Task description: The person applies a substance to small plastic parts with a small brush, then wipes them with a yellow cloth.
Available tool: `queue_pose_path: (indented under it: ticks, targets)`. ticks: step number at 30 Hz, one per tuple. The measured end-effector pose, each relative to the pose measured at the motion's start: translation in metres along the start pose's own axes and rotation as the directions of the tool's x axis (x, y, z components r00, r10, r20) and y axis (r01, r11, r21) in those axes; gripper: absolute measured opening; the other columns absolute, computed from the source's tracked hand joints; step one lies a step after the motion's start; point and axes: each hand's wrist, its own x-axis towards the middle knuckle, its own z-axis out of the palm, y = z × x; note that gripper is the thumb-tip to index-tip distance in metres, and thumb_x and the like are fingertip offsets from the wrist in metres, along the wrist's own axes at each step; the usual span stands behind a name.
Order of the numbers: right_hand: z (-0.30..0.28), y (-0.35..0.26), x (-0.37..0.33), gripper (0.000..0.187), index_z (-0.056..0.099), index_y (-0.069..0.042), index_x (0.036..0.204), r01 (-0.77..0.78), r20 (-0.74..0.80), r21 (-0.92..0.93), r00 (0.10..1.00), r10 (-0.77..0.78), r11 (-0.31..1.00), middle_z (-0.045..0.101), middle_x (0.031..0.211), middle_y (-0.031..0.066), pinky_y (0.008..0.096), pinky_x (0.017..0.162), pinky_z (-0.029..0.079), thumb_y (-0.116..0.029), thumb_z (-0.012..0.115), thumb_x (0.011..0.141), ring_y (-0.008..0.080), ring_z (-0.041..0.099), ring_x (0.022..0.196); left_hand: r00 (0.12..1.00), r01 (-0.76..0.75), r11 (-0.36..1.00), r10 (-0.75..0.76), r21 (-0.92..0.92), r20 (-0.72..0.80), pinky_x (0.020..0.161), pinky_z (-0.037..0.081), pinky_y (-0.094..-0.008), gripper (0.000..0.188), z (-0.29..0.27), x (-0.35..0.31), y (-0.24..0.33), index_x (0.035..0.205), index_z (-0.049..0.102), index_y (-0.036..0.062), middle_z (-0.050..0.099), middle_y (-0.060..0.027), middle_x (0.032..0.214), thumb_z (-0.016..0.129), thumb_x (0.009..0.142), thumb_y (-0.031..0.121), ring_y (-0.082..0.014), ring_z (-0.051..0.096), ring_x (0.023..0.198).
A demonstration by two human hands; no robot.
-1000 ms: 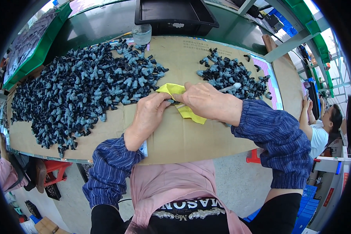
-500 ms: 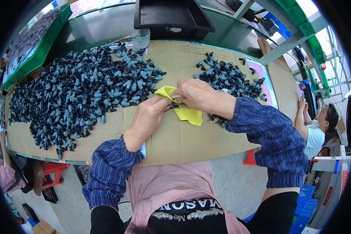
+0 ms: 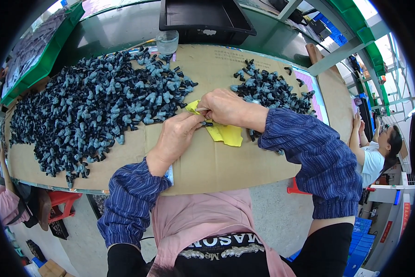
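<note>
My left hand [image 3: 174, 136] pinches a small black and grey moulded piece [image 3: 208, 124], mostly hidden by the fingers. Close against it, my right hand [image 3: 222, 107] is closed around a thin pale stick [image 3: 201, 109], its tip hidden. A yellow cloth [image 3: 226, 135] hangs from under the right hand, with one corner showing between the hands. To the left spreads a large heap of similar black and grey pieces [image 3: 101, 101]. Beyond the right hand lies a smaller pile of these pieces [image 3: 267, 90].
Cardboard [image 3: 226, 171] covers the worktop. At the far side stand a clear cup of liquid [image 3: 167, 44] and a black tray [image 3: 212, 34]. A green-edged bin [image 3: 36, 69] is at far left. Another person [image 3: 378, 150] sits at the right; a red stool [image 3: 62, 203] stands lower left.
My right hand has shifted slightly left and away from me, turning the stick a little. The yellow cloth has moved slightly right. My left hand stays nearly in place.
</note>
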Motion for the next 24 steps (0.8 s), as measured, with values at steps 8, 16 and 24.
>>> queue_pose_path:
  ticks: [8, 16, 24]
  targets:
    - [-0.009, 0.006, -0.015, 0.010, 0.071, -0.002, 0.089, -0.010, -0.085, 0.084, 0.996, 0.017, 0.996, 0.069, 0.080, 0.0183, 0.0431, 0.068, 0.052, -0.005, 0.070, 0.079, 0.0368, 0.068, 0.076, 0.991, -0.132, 0.989, 0.130, 0.070, 0.030, 0.066, 0.056, -0.0386, 0.023, -0.009, -0.009, 0.006, 0.101, 0.071, 0.0003, 0.069, -0.0153, 0.087, 0.069, 0.079, -0.005, -0.0330, 0.068, 0.077]
    - [-0.012, 0.018, -0.023, 0.012, 0.074, -0.001, 0.087, -0.158, -0.091, 0.266, 0.978, 0.188, 0.951, 0.072, 0.078, 0.0186, 0.0403, 0.071, 0.055, -0.010, 0.072, 0.080, 0.0309, 0.072, 0.076, 0.981, -0.192, 0.973, 0.189, 0.132, 0.035, 0.066, 0.056, -0.0380, 0.030, -0.017, -0.013, 0.020, 0.104, 0.071, 0.0016, 0.068, -0.0133, 0.090, 0.067, 0.076, -0.007, -0.0310, 0.067, 0.078]
    - [-0.012, 0.022, -0.032, 0.013, 0.072, 0.002, 0.089, -0.165, -0.121, 0.250, 0.972, 0.200, 0.954, 0.070, 0.073, 0.0154, 0.0359, 0.066, 0.053, -0.009, 0.071, 0.082, 0.0227, 0.067, 0.067, 0.995, -0.089, 0.993, 0.092, 0.080, -0.035, 0.065, 0.056, -0.0372, 0.025, -0.013, -0.013, 0.020, 0.104, 0.071, 0.0026, 0.070, -0.0124, 0.089, 0.074, 0.080, -0.004, -0.0297, 0.069, 0.076]
